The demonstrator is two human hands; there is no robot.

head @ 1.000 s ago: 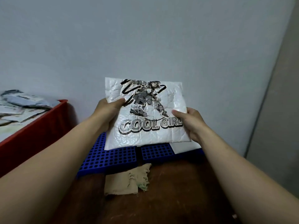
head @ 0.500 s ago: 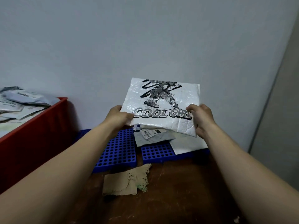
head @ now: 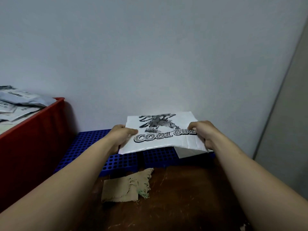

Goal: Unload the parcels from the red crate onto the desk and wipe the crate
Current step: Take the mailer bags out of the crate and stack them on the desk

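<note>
While the left hand (head: 120, 136) and right hand (head: 202, 133) pinch opposite edges of the white "COOL GIRL" parcel (head: 164, 133), it lies low over the blue perforated mat (head: 86, 144) on the desk (head: 186, 197). Grey parcels (head: 18, 104) fill the red crate (head: 35, 139) at left; a frayed cloth (head: 126, 185) lies nearer.

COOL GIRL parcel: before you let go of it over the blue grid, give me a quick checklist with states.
1. Both hands on the parcel: ok, left hand and right hand grip opposite edges.
2. Parcel fully resting on the blue grid: cannot tell.
3. Landing spot: not ok if it must be bare, a white parcel lies underneath.
4. Red crate emptied: not ok, grey parcels remain inside.
5. Cloth ready for wiping: ok, on the desk.
</note>
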